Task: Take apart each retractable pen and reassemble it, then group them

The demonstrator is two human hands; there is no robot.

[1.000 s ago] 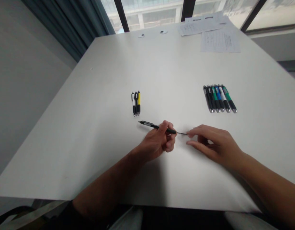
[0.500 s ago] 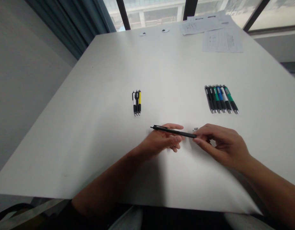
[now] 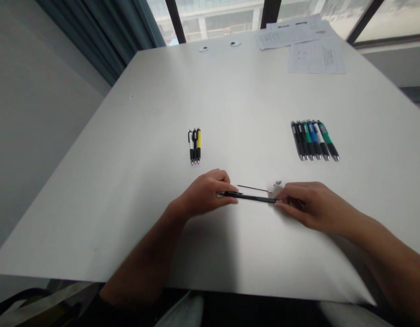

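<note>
A black pen barrel (image 3: 254, 198) is held level just above the table, spanning both hands. My left hand (image 3: 208, 193) pinches its clip end between thumb and fingers. The other end is pinched by the fingertips of my right hand (image 3: 314, 204). Just beyond the pen lies a thin dark ink refill (image 3: 253, 187), its right end close to my right fingers. A small shiny piece (image 3: 278, 182), too small to identify, rests on the table beside my right fingertips.
On the white table (image 3: 162, 118), several pens (image 3: 314, 141) lie side by side at right. Three pens (image 3: 195, 146) lie left of centre. Papers (image 3: 315, 50) and two round white discs (image 3: 235, 44) are near the window edge.
My left hand has turned over and closed on the pen's clip end, where before the pen lay across its open fingers. The pen has lowered slightly, and the refill behind it now shows.
</note>
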